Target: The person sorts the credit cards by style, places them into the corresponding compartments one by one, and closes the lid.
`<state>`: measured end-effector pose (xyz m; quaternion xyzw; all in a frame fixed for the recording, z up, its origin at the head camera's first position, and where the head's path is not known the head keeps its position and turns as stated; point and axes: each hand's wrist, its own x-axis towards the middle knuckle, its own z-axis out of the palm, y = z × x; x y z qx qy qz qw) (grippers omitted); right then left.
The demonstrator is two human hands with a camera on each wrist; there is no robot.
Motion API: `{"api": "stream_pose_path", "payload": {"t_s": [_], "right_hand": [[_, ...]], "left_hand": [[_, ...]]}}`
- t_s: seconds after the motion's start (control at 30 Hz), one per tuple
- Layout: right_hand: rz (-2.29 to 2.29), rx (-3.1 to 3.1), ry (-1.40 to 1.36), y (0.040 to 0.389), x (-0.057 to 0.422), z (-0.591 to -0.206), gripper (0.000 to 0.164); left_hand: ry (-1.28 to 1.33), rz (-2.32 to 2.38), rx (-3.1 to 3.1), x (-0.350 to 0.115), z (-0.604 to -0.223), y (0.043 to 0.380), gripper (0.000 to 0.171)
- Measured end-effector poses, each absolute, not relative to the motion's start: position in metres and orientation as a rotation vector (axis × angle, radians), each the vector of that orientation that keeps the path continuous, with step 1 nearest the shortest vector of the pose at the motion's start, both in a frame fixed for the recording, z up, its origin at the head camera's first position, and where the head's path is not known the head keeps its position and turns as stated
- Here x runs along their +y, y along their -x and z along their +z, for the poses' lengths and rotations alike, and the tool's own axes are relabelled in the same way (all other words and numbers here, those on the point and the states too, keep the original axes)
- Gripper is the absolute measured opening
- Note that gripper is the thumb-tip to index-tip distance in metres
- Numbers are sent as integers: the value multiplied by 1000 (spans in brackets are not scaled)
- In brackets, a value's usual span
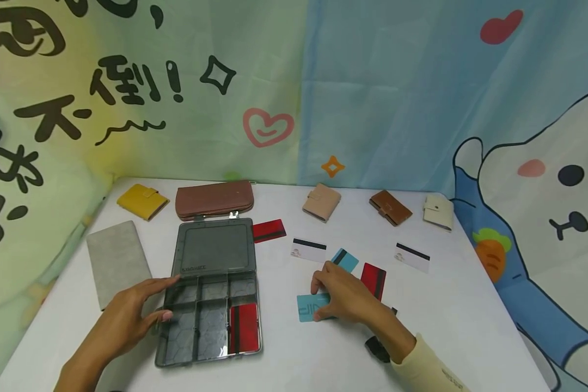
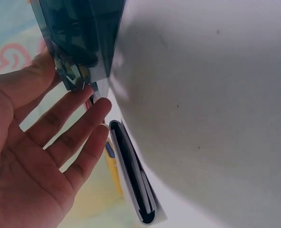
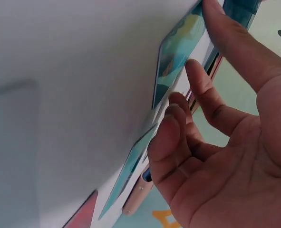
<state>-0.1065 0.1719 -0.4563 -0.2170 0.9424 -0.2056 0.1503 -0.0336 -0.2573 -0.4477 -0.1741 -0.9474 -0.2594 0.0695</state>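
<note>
A grey compartment box [image 1: 194, 326] lies with its lid [image 1: 218, 247] folded back; a red card [image 1: 245, 326] sits in its front right compartment. At the box's left edge, my left hand [image 1: 127, 313] rests with thumb and forefinger spread against the side. The left wrist view shows those fingers [image 2: 59, 128] fairly straight beside the box's corner [image 2: 83, 47]. My right hand [image 1: 345, 294] pinches a blue card [image 1: 307, 308] by its edges, low over the white table. In the right wrist view, thumb and forefinger meet the same card [image 3: 176, 57], other fingers curled.
Around the right hand lie another blue card [image 1: 345, 259], a red card [image 1: 374, 280] and white cards [image 1: 308, 250]. A red card [image 1: 269, 231] lies beside the lid. Wallets line the back, including yellow [image 1: 143, 203] and brown [image 1: 215, 200]. A grey wallet [image 1: 117, 258] lies left.
</note>
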Motion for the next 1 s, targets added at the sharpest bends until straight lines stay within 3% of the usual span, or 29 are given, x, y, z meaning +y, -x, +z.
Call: {"api": "stream_pose_path", "payload": {"t_s": [0.17, 0.37, 0.5, 0.6, 1.0], "right_hand": [[-650, 2672, 632, 105, 170, -455, 39], [-1077, 2574, 632, 111, 161, -449, 22], [-1382, 2432, 582, 111, 144, -435, 42], [-1518, 2306, 528, 107, 126, -425, 47], [-1466, 2104, 656, 79, 49, -439, 28]], "left_hand": [[523, -787, -2848, -257, -448, 34, 71], [527, -793, -2845, -256, -447, 34, 70], [526, -795, -2845, -257, -447, 33, 70], [523, -801, -2850, -257, -446, 32, 70], [492, -805, -2891, -256, -445, 32, 70]]}}
